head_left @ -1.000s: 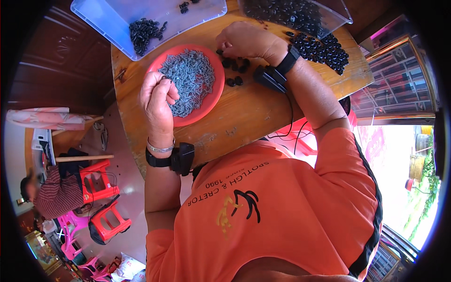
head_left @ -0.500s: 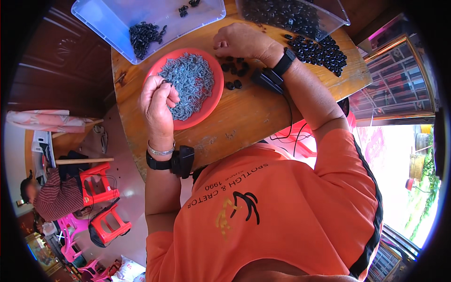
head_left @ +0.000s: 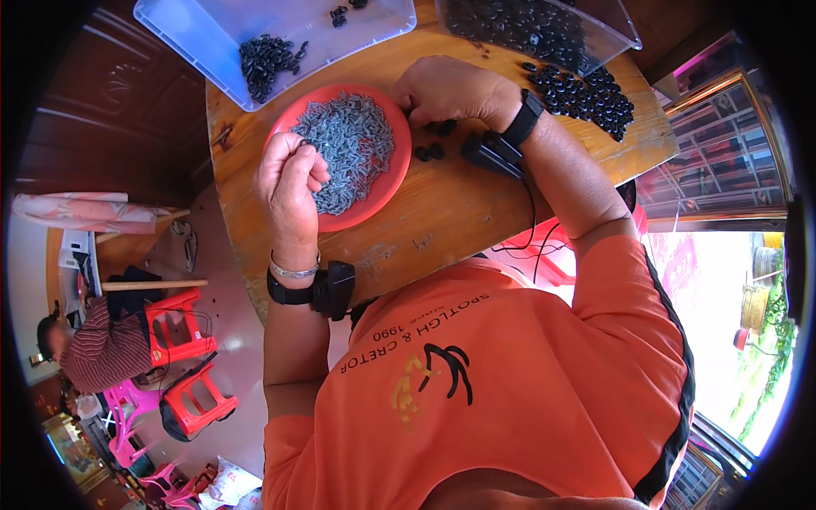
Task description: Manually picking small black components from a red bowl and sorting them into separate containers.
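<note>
A red round dish point(head_left: 393, 174) heaped with small grey screw-like pieces point(head_left: 348, 136) stands on the wooden table. At its left rim my left hand point(head_left: 289, 183) is closed, pinching a small black piece point(head_left: 306, 144) between thumb and forefinger. My right hand point(head_left: 459, 89) is bent down to the table just right of the dish, its fingers curled together. What those fingertips hold, if anything, is hidden. Loose oval black pieces point(head_left: 429, 152) lie under and near that hand, partly covered by it.
A clear plastic bin point(head_left: 357, 38) with black pieces stands far left. Another clear bin point(head_left: 586, 59) full of black parts is at the far right, beside spread-out oval black pieces point(head_left: 586, 102). Wristbands carry black devices; a cable hangs over the table edge. Another person point(head_left: 106, 348) is at the left.
My right hand has come down and nearer among the loose black pieces, covering more of them. My left hand keeps its pinch at the dish with hardly any movement.
</note>
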Demonstrator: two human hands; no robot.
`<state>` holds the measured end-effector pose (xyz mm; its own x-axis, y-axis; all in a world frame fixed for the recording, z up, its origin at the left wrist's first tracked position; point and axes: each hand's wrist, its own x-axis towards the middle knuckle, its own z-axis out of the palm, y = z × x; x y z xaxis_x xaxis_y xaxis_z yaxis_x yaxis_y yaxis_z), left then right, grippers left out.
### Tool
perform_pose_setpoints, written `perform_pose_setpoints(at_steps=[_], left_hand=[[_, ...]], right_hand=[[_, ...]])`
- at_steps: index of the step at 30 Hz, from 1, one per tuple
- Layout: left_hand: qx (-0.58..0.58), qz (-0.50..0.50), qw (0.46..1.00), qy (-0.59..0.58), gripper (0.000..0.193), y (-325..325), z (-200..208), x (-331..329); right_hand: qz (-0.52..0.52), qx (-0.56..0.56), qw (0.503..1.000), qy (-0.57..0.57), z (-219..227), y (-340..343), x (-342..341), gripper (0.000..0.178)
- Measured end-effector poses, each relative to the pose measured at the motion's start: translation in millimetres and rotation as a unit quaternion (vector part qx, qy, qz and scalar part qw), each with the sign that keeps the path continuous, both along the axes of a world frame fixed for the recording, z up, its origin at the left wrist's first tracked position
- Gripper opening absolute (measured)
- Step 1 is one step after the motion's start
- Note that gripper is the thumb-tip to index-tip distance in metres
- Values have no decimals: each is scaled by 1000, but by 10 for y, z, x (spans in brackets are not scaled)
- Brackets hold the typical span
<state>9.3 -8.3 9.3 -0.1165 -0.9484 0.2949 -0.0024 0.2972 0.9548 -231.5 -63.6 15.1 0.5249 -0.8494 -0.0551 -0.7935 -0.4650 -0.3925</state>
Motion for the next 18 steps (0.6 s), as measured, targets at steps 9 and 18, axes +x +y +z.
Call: perform_pose_setpoints(at_steps=[9,18], left_hand=[[7,8,1000,24,13,-37,-7,45],[19,-5,1000,0,14,-37,-11,48]], right_hand=[[-18,-94,995,-2,29,17,-16,18],[144,-262,953,-47,-121,199,503,16]])
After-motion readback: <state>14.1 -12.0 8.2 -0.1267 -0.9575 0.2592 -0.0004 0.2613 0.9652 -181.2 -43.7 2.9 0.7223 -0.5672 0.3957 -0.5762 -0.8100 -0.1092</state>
